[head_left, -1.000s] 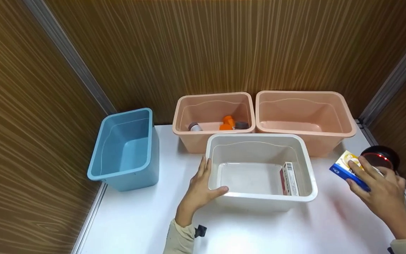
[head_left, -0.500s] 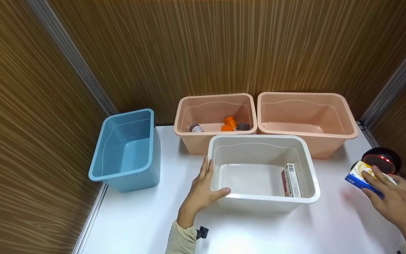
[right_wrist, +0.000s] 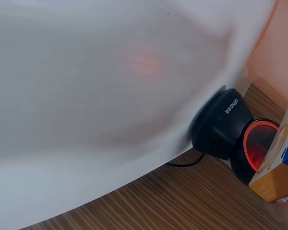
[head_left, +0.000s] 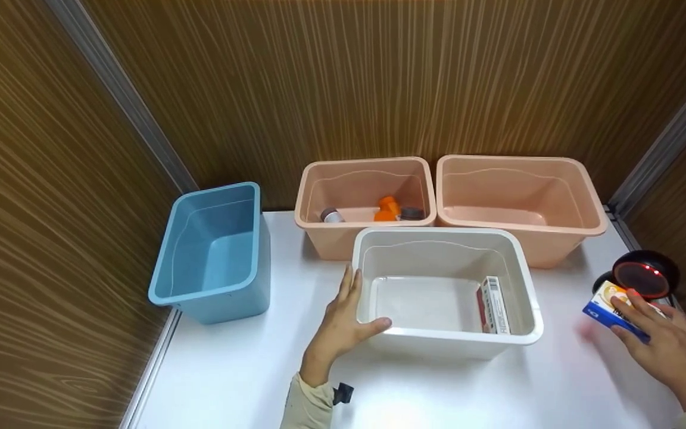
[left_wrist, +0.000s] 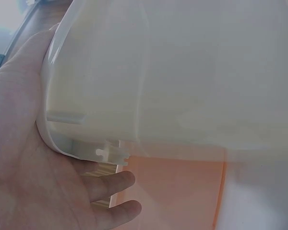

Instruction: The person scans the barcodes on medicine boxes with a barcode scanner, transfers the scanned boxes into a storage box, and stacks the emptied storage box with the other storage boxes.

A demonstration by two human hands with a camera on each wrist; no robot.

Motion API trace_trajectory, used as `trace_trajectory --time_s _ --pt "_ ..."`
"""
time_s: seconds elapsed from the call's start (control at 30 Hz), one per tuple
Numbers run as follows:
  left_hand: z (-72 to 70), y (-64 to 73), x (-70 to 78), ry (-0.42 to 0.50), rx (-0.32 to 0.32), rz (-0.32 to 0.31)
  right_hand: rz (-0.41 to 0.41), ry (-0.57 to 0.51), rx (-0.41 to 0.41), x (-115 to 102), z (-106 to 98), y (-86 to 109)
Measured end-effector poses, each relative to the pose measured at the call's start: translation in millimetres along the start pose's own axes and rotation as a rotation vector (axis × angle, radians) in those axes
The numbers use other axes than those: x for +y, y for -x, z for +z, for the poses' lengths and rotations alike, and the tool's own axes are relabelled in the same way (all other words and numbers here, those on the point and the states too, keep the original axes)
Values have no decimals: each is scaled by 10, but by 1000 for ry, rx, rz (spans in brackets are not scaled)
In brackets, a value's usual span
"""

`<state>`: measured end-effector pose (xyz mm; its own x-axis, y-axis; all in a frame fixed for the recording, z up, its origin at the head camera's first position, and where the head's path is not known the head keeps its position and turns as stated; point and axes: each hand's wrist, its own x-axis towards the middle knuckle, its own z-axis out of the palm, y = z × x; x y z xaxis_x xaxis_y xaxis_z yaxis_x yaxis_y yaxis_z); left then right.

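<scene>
Grasping a blue, white and yellow cardboard box (head_left: 614, 310) between thumb and fingers, the right hand (head_left: 661, 342) holds it at the right, just on the near side of a black round-headed device (head_left: 646, 277) with red lights. The left hand (head_left: 340, 325), fingers extended and unclenched, touches the near left corner of a white rectangular plastic bin (head_left: 438, 345), with a slim white carton (head_left: 494, 305) inside at right.
</scene>
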<state>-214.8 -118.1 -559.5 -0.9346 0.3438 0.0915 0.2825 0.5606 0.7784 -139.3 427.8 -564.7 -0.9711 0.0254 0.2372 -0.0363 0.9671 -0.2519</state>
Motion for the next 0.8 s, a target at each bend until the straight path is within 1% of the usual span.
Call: trace_trajectory --time_s 0.13,0.23,0.33,0.47,0.67,0.8 --pt "-4 0 5 -27 -4 3 19 -7 -23 -16 6 7" --pt "-4 -2 0 -23 -4 -3 34 -3 -55 -19 19 17" --pt "-3 -5 -8 -14 -6 -9 31 -7 -65 -12 26 28" --pt "-1 -4 -11 -7 -2 0 34 -3 -99 -7 36 38" --pt "3 -7 -3 2 5 17 111 27 -195 -7 42 41" --pt "2 -11 -7 18 6 16 140 25 -209 -1 35 53"
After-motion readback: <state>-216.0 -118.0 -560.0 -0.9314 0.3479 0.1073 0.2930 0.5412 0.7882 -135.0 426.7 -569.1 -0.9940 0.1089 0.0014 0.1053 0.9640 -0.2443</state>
